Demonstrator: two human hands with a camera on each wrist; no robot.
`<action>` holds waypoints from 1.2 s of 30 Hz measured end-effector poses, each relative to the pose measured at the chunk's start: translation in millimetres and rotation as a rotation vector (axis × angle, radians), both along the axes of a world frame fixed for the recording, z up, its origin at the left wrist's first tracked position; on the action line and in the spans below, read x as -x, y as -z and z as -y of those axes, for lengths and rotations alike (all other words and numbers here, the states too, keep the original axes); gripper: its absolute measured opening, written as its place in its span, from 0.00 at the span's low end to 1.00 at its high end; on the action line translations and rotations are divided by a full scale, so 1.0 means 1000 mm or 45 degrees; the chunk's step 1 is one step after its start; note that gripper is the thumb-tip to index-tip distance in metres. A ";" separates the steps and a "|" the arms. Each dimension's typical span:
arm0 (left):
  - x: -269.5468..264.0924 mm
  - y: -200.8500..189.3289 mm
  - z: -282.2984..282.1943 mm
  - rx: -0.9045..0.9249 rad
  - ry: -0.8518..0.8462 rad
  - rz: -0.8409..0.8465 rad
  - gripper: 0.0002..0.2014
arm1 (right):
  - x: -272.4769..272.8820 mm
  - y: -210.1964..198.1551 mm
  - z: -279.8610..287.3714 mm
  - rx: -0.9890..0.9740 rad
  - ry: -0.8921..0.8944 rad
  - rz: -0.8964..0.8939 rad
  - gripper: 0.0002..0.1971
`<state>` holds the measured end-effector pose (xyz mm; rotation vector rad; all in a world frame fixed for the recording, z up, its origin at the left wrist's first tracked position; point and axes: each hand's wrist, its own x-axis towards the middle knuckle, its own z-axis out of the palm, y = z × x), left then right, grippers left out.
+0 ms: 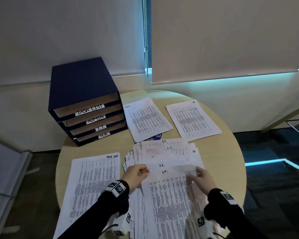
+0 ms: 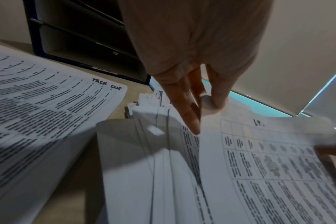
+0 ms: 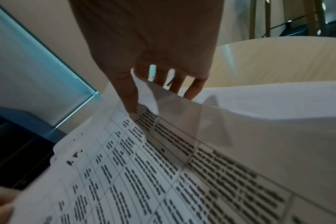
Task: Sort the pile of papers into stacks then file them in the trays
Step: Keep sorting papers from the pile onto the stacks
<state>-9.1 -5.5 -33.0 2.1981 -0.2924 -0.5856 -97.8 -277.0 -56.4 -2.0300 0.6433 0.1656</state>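
Note:
A messy pile of printed papers [image 1: 164, 152] lies at the middle of the round table [image 1: 228, 152]. Its top sheet [image 1: 169, 192], marked "I.T.", is lifted at the far edge. My left hand [image 1: 145, 170] pinches the sheet's far left corner [image 2: 207, 104], and my right hand [image 1: 195, 173] pinches its far right corner, thumb [image 3: 130, 97] on top and fingers beneath. The same sheet [image 3: 144, 174] fills the right wrist view. A dark blue tray unit [image 1: 83, 94] at the back left has slots labelled TASK LIST, ADMIN, I.T. and H.R.
Three sorted stacks lie around the pile: a Task List stack [image 1: 91, 183] at the front left, an Admin stack [image 1: 147, 118] beside the trays, and another stack [image 1: 192, 119] at the back right. A small blue disc [image 1: 156, 136] peeks from under the Admin stack.

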 end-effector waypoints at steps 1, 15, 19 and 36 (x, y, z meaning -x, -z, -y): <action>-0.001 0.002 -0.001 -0.034 -0.030 0.017 0.07 | 0.001 -0.001 0.000 -0.047 0.007 0.035 0.07; -0.009 0.023 -0.018 -0.497 0.125 0.355 0.21 | 0.022 0.012 -0.010 -0.201 -0.093 0.017 0.07; -0.015 0.016 -0.006 -0.591 0.249 0.508 0.16 | 0.022 0.016 -0.015 -0.193 0.056 0.022 0.25; -0.005 0.003 -0.018 -0.096 0.155 -0.129 0.04 | 0.020 -0.010 -0.017 -0.402 0.124 0.148 0.14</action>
